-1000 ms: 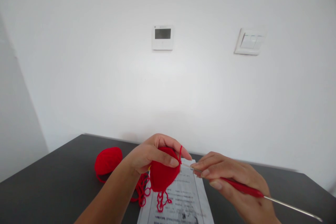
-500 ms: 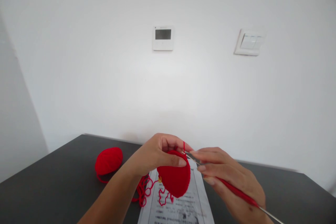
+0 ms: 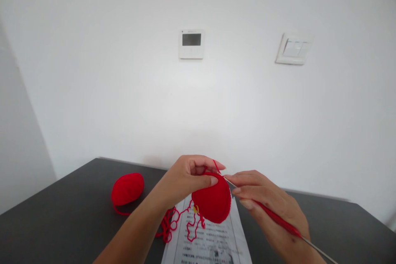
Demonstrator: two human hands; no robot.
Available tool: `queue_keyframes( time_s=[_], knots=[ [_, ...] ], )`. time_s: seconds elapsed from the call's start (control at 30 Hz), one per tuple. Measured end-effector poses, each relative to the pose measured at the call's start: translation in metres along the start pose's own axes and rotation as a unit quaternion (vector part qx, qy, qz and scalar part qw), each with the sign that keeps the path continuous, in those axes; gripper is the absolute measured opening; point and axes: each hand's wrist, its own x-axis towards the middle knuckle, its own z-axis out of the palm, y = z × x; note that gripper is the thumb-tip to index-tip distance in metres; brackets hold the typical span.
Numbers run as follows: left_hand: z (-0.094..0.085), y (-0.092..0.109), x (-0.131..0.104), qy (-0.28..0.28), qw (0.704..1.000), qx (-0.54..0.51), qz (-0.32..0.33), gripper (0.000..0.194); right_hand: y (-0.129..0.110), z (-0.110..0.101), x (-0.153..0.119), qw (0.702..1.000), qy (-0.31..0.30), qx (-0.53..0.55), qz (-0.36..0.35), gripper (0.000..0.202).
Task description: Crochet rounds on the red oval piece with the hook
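A round red crochet piece (image 3: pixel 213 200) is pinched at its upper edge by my left hand (image 3: pixel 192 175), thumb in front. Red yarn runs up over the left index finger. In my right hand (image 3: pixel 269 204) is a crochet hook (image 3: pixel 283 222) with a red handle and metal shaft; its tip meets the top edge of the piece, near the raised yarn. A small yellow stitch marker (image 3: pixel 196 209) hangs at the lower left of the piece, beside a dangling loose red strand (image 3: pixel 192 231).
A red yarn ball (image 3: pixel 127 189) lies left on the dark table (image 3: pixel 77 210), with tangled yarn (image 3: pixel 167 225) closer in. A printed sheet (image 3: pixel 207 251) lies beneath the work. On the white wall are a thermostat-like panel (image 3: pixel 191 51) and a light switch (image 3: pixel 293 49).
The crochet piece has shifted slightly up and right and turned a little in my left hand. The hook tip has moved slightly up and right; the yellow marker has moved right with the piece.
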Motion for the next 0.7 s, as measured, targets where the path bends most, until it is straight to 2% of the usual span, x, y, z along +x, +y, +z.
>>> queue_keyframes(
  time_s=[0.23, 0.4, 0.7],
  knots=[
    [0.001, 0.002, -0.001, 0.024, 1.0, 0.012, 0.01, 0.012, 0.001, -0.002, -0.001, 0.999, 0.003, 0.034, 0.032, 0.019],
    [0.001, 0.003, -0.003, 0.034, 0.996, 0.082, 0.021, 0.013, 0.003, -0.006, -0.001, 0.996, -0.013, 0.06, 0.064, 0.016],
    [0.005, 0.009, -0.007, 0.047, 0.978, 0.2, 0.027, 0.015, 0.003, -0.014, 0.003, 0.99, -0.076, 0.096, 0.066, 0.016]
  ],
)
